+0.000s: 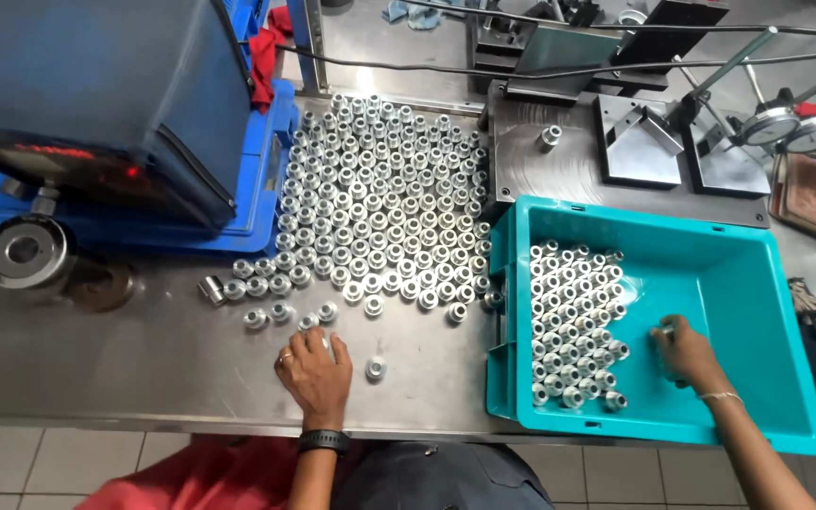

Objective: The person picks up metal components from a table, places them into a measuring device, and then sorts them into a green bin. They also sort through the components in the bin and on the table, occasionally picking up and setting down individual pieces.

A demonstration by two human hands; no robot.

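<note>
A brushed steel worktop [144, 368] runs wide under everything, over pale floor tiles. A blue machine [106, 94] sits at its far left. To the right stands a teal plastic bin [748, 283], smooth-walled, with shiny turned metal bushings [573, 321] packed in rows along its left side. More bushings [380, 198] cover the worktop's middle. The right hand [684, 354] reaches into the bin, grip curled; on what, I cannot tell. The left hand [315, 370] lies on loose bushings, fingers together.
</note>
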